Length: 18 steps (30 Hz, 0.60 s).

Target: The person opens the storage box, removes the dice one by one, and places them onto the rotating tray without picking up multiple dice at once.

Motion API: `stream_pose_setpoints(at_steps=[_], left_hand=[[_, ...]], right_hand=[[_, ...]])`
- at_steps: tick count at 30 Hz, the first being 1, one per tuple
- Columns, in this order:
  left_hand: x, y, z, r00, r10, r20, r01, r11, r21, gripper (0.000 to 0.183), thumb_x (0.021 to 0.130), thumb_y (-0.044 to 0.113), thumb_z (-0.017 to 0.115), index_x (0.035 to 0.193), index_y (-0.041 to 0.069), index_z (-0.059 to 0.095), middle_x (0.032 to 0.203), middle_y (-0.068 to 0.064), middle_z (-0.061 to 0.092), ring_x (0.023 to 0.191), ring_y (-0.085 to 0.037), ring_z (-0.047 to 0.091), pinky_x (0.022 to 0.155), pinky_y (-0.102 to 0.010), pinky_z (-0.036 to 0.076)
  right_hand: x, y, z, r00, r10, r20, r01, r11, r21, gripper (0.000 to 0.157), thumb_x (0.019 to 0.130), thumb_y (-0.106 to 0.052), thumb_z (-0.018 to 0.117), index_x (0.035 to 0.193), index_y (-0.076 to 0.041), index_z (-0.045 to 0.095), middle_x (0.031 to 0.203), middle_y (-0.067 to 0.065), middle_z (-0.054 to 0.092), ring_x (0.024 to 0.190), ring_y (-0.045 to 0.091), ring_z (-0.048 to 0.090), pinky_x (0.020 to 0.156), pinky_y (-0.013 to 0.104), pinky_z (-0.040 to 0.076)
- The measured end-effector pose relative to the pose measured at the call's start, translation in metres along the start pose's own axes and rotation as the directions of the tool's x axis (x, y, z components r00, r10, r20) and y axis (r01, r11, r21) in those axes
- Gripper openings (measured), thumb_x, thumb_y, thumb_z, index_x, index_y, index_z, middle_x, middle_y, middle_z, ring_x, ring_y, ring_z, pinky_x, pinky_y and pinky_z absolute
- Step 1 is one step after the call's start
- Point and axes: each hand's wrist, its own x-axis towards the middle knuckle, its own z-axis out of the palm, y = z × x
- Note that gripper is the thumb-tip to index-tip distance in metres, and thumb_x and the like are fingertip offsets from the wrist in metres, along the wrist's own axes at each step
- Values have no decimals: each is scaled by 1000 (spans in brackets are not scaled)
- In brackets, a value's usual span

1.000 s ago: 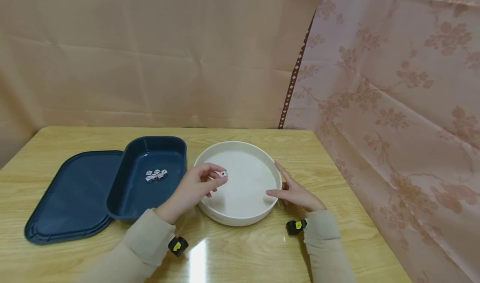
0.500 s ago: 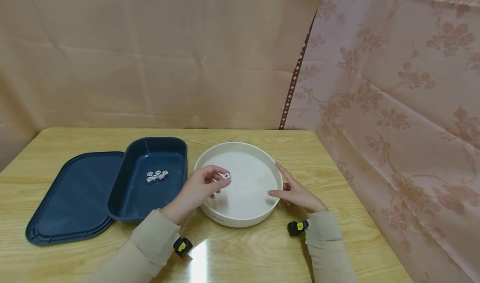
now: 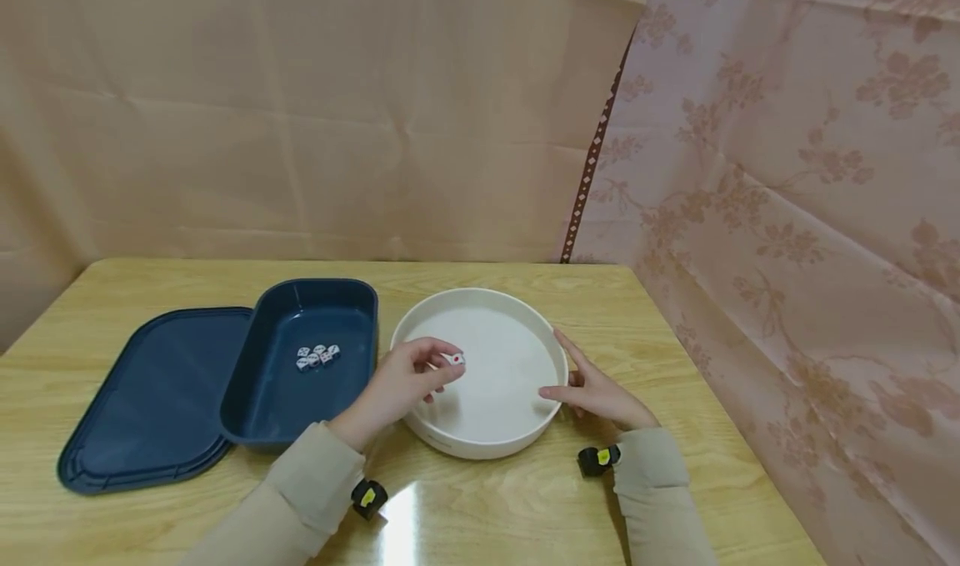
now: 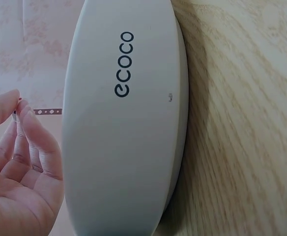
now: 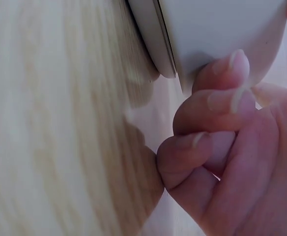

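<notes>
My left hand (image 3: 400, 383) pinches a white die (image 3: 457, 358) with a red dot, between thumb and forefinger, above the left part of a round white tray (image 3: 495, 387). In the left wrist view the fingertips (image 4: 29, 115) hide nearly all of the die; "ecoco" is printed on the tray's wall (image 4: 124, 123). At the tray's right side, my right hand (image 3: 602, 395) grips the rim, thumb over the inside and fingers outside. Its lower fingers (image 5: 215, 110) are curled by the tray's outer wall. Several white dice (image 3: 317, 357) lie grouped in a dark blue rectangular box (image 3: 258, 391).
A dark blue lid (image 3: 153, 399) lies flat left of the box, its right edge beside or under it. Everything stands on a wooden table (image 3: 480, 516). Beige cloth (image 3: 330, 116) hangs behind, and a pink floral cloth (image 3: 810, 216) hangs along the right.
My left hand has shifted slightly right with the die still pinched. The right hand keeps its grip on the tray rim. The whole view has moved slightly.
</notes>
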Motion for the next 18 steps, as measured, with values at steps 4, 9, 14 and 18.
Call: stream_pose_setpoints(at_steps=[4,9,14,18], left_hand=[[1,1,4,1000,1,1,-1,1000,1,23,92,18,71,112,6,69,87,-6,68,68,-15,57,60,-26,50],[5,-1,8,1000,7,5,-7,1000,8,24,91,17,72,111,5,69,87,-6,69,68,-21,59,59,-26,50],[8,-2,14,999,25,29,-26,999,20,25,90,15,72,112,3,69,87,-8,70,68,-21,61,57,-25,50],[12,-3,19,999,11,43,-13,999,43,24,90,16,72,111,5,69,86,-6,70,67,-18,61,56,-25,51]], right_hand=[[-2,-1,0,1000,-13,4,13,1000,0,104,89,-31,74,159,-34,-3,72,5,53,55,17,46,54,28,43],[-2,-3,1,1000,-8,4,8,1000,3,104,90,-29,74,159,-33,-3,71,5,53,55,17,46,54,27,42],[-2,-3,1,1000,8,0,-8,1000,15,104,89,-30,74,159,-33,-3,73,5,54,56,16,45,54,26,42],[-2,-1,0,1000,12,3,-12,1000,17,104,89,-31,74,159,-33,-3,74,5,55,56,16,45,54,26,41]])
